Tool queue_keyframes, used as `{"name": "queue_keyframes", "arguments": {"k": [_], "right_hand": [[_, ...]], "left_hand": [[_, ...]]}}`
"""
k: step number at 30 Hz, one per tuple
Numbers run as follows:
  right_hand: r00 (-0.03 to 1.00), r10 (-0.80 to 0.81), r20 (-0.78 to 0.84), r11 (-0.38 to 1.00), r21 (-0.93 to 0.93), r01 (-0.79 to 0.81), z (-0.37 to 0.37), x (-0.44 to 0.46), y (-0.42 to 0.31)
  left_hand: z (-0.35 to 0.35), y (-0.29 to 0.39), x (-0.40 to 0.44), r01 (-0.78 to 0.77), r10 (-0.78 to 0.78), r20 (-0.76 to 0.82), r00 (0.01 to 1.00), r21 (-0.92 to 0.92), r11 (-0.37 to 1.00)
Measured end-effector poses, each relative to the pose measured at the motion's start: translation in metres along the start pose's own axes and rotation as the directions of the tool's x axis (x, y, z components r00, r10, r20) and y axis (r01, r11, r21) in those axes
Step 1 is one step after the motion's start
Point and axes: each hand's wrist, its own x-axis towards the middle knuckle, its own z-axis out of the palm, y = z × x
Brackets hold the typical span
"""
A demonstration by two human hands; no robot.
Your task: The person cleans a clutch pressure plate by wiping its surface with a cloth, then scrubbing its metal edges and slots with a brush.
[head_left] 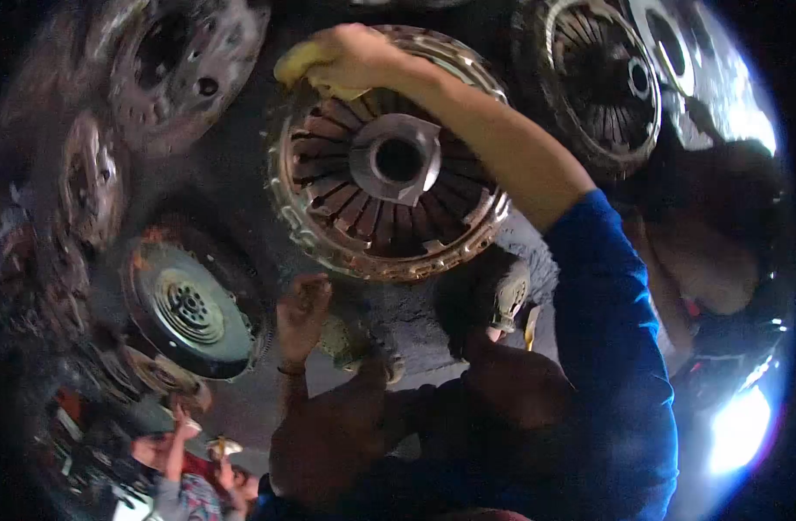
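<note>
A large round clutch pressure plate (376, 221), with metal spring fingers and a ring at its centre, lies on the dark floor in front of me. My right hand (350, 59) reaches across to its far left rim, closed on a yellow cloth (302, 62). Part of the cloth shows under the palm and touches the plate. My left hand (302, 314) hangs in dim light just below the plate's near edge, apart from it. Its fingers are loosely curled with nothing visible in them. A thin band circles that wrist.
Another clutch pressure plate (619, 143) lies at the upper right, and a holed metal disc (224, 65) at the upper left. A clutch disc (220, 326) leans at the left. My shoes (509, 291) stand near the plate. Another person (194, 486) works at the lower left.
</note>
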Motion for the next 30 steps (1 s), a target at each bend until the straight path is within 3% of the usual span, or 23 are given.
{"name": "queue_keyframes", "arguments": {"k": [1, 2, 3, 5, 6, 7, 8, 9, 10, 12, 13, 15, 17, 19, 20, 22, 24, 25, 27, 29, 30], "right_hand": [[0.998, 0.037, 0.059, 0.992, 0.117, -0.043, -0.017, -0.006, -0.008], [0.997, 0.043, 0.057, 0.893, 0.445, -0.064, -0.024, -0.005, -0.002], [0.997, 0.049, 0.056, 0.689, 0.721, -0.074, -0.031, -0.005, 0.005], [0.909, 0.392, 0.143, 0.179, 0.957, -0.228, -0.084, -0.01, -0.03], [0.997, 0.068, 0.037, 0.457, 0.887, -0.064, -0.091, 0.0, 0.011], [0.989, 0.144, -0.015, 0.818, 0.564, -0.111, -0.096, 0.004, 0.042], [0.978, 0.178, -0.112, 0.98, 0.112, -0.166, -0.1, 0.004, 0.071], [0.961, 0.159, -0.228, 0.905, -0.356, -0.234, -0.092, 0.007, 0.091], [0.943, 0.314, -0.108, 0.925, 0.257, -0.279, -0.06, 0.009, 0.117], [0.95, 0.305, -0.069, 0.952, 0.043, -0.303, -0.01, 0.015, 0.1], [0.979, 0.163, -0.118, 0.673, -0.712, -0.198, 0.025, 0.028, 0.052], [0.972, 0.222, 0.074, 0.835, -0.53, -0.151, 0.047, 0.049, 0.005], [0.976, -0.013, 0.218, 0.981, -0.184, 0.055, 0.069, 0.037, -0.028], [0.967, 0.022, 0.253, 1.0, 0.008, -0.025, 0.075, 0.037, -0.059], [0.975, 0.073, 0.211, 0.996, 0.037, -0.083, 0.066, 0.027, -0.08], [0.988, -0.057, 0.146, 0.974, 0.225, 0.023, 0.041, 0.026, -0.055], [0.987, -0.123, 0.1, 0.936, 0.344, 0.081, -0.004, 0.015, -0.035], [0.97, 0.218, 0.107, 0.931, 0.275, -0.24, -0.032, 0.013, -0.056], [0.98, 0.2, 0.005, 0.98, -0.001, -0.2, -0.068, 0.036, 0.052], [0.959, 0.281, -0.029, 0.957, -0.068, -0.283, -0.072, 0.035, 0.072], [0.938, 0.345, 0.045, 0.892, 0.295, -0.342, -0.066, 0.03, 0.08]], "left_hand": [[-0.002, -0.006, -0.003, 0.01, -0.01, -0.029, 1.0, -0.015, 1.0], [-0.007, -0.014, -0.005, -0.03, 0.029, -0.036, 0.999, -0.044, 0.999], [-0.015, -0.024, -0.009, -0.064, 0.061, -0.049, 0.997, -0.073, 0.995], [-0.027, -0.045, -0.014, -0.08, 0.07, -0.093, 0.993, -0.115, 0.99], [-0.032, -0.056, -0.015, -0.066, 0.051, -0.119, 0.992, -0.125, 0.99], [-0.036, -0.063, -0.016, -0.056, 0.039, -0.134, 0.99, -0.127, 0.99], [-0.038, -0.066, -0.018, -0.046, 0.025, -0.133, 0.991, -0.156, 0.987], [-0.042, -0.066, -0.017, -0.042, 0.02, -0.125, 0.992, -0.178, 0.983], [-0.047, -0.067, -0.016, -0.039, 0.018, -0.11, 0.994, -0.195, 0.98], [-0.049, -0.064, -0.012, -0.079, 0.064, -0.09, 0.994, -0.166, 0.983], [-0.049, -0.062, -0.009, -0.1, 0.089, -0.08, 0.993, -0.151, 0.983], [-0.05, -0.052, -0.004, -0.091, 0.083, -0.069, 0.994, -0.124, 0.988], [-0.048, -0.051, -0.007, -0.098, 0.091, -0.058, 0.994, -0.138, 0.986], [-0.047, -0.054, -0.001, -0.16, 0.151, -0.065, 0.986, -0.19, 0.969], [-0.048, -0.056, 0.002, -0.121, 0.112, -0.057, 0.992, -0.171, 0.978], [-0.05, -0.062, 0.001, -0.02, 0.012, -0.059, 0.998, -0.138, 0.99], [-0.05, -0.071, -0.002, -0.06, 0.047, -0.056, 0.997, -0.264, 0.963], [-0.051, -0.074, -0.004, -0.083, 0.067, -0.06, 0.996, -0.321, 0.943], [-0.053, -0.078, -0.011, -0.094, 0.077, -0.075, 0.994, -0.245, 0.965], [-0.057, -0.08, -0.013, -0.102, 0.091, -0.062, 0.994, -0.194, 0.976], [-0.058, -0.08, -0.013, -0.101, 0.094, -0.047, 0.994, -0.187, 0.977]]}}
